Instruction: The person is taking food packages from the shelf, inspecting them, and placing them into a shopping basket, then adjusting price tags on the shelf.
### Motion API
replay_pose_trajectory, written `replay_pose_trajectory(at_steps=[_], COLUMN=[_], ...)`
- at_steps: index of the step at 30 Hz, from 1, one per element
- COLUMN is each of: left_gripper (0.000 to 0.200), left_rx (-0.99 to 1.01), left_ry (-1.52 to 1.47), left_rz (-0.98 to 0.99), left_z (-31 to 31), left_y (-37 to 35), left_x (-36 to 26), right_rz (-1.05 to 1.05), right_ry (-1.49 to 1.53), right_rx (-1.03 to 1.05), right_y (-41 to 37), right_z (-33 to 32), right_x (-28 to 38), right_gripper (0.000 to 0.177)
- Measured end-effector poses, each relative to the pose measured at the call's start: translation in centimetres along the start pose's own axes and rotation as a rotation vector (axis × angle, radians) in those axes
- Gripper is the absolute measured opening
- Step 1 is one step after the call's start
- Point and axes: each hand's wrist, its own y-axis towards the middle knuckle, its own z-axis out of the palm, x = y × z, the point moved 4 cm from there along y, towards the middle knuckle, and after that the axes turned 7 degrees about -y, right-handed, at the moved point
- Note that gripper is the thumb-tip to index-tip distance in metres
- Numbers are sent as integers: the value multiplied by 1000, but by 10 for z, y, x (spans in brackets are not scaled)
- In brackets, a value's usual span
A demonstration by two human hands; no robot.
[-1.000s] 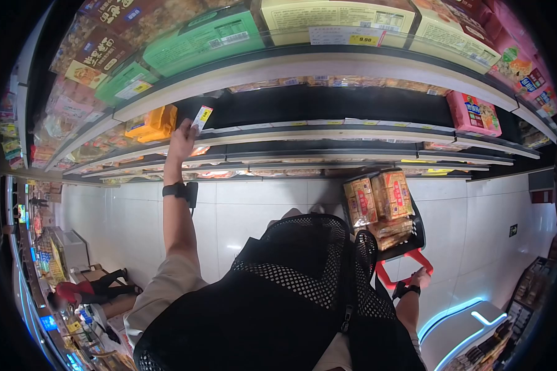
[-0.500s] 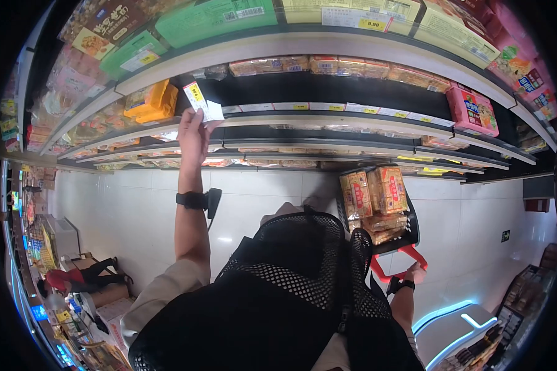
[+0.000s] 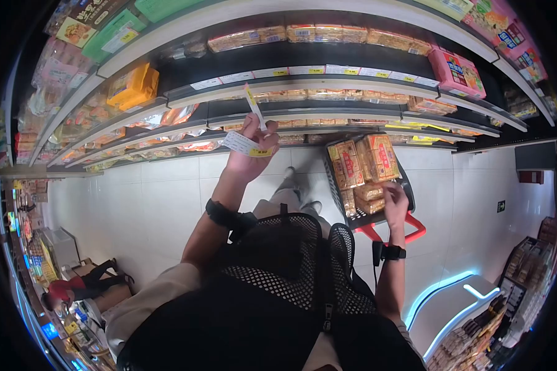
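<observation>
My left hand [image 3: 249, 157] is raised before the shelf, its fingers closed on paper price tags. One price tag [image 3: 254, 106] stands up narrow and edge-on between the fingers. Another white and yellow tag strip [image 3: 244, 144] lies across the back of the fingers. My right hand [image 3: 396, 203] reaches over the black shopping basket [image 3: 335, 179], its fingers apart and slightly bent at the packs; whether they touch is hard to see. Inside are several clear-wrapped packs of golden-brown snacks with red labels, such as the upper pack [image 3: 379, 156]. The basket's red handle [image 3: 416, 229] sticks out below that hand.
Curved shelf edges cross the view, with a row of price tags [image 3: 315, 70], wrapped snack packs [image 3: 328, 33], an orange bag [image 3: 133, 86] and a pink box [image 3: 456, 72]. A person in red [image 3: 68, 287] is at the lower left. A blue-lit display [image 3: 455, 309] stands lower right.
My left hand has come down and right, away from the shelf edge, with the tags. My right hand has moved from the red handle up to the packs. The view has shifted.
</observation>
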Motion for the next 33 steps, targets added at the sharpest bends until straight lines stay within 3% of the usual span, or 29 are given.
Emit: replay_pose_trajectory(at_steps=[4,6,9,11,14,17,19,23,24,27,28,30,31,32,33], left_gripper=[20,21,24,23,22,20,20,22,20,17,16,15,15,15,16], left_rx=[-62,-70,-29,-85,-173,-207,-259,-216,-315,-368,-396,-497,-534,-560,-586], left_ry=[185,382,497,483,544,480,567,456,447,489,534,701,813,788,763], left_rz=[-37,-28,-22,-5,107,104,158,189,151,256,383,484,502,495,486], left_z=[7,-11,-21,-41,-68,-93,-111,-135,-133,-150,-157,-186,-191,-194,-195], left_y=[-8,-11,-26,-35,-44,-54,-62,-70,-77,-82,-84,-90,-94,-97,-100], left_x=[8,4,-19,-43,-97,-151,-192,-240,-258,-295,-307,-332,-345,-351,-360], right_rz=[-231,-475,-698,-693,-816,-670,-738,-578,-511,-650,-532,-525,-687,-772,-747], right_ry=[280,158,24,12,-24,-9,-119,-11,22,86,144,34,-68,-271,-429], right_rx=[285,329,477,639,677,770,835,965,979,915,889,739,573,389,334], right_y=[-17,-25,-30,-31,-28,-26,-25,-19,-19,-12,-5,29,44,60,71], right_z=[84,112,164,210,279,335,380,443,460,473,469,464,458,452,453], right_x=[168,235,290,295,309,340,357,373,378,405,414,422,433,437,443], right_gripper=[19,22,31,37,38,38,30,21,17,12,10,8,9,12,17])
